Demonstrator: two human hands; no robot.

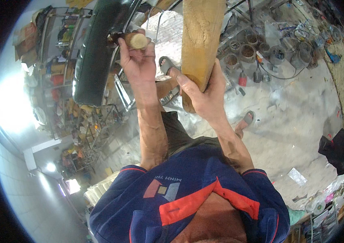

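Observation:
My left hand (139, 65) is closed around a round wooden handle (136, 41), its pale end facing me. The handle's far end reaches the side of a long black padded cushion (95, 69); the tip there is hidden. My right hand (206, 91) grips the lower end of a thick, light-brown wooden board (202, 40), thumb across its face and fingers around the right edge. Upward from that hand, the board runs out of the top of the view. A gap separates the cushion from the board.
Several open cans and jars (248, 52) of small parts stand on the floor at upper right, near a red bottle (242, 79). A black cloth or bag (340, 152) lies far right. Cluttered shelves (58, 52) line the left. My sandalled foot (247, 118) is below the board.

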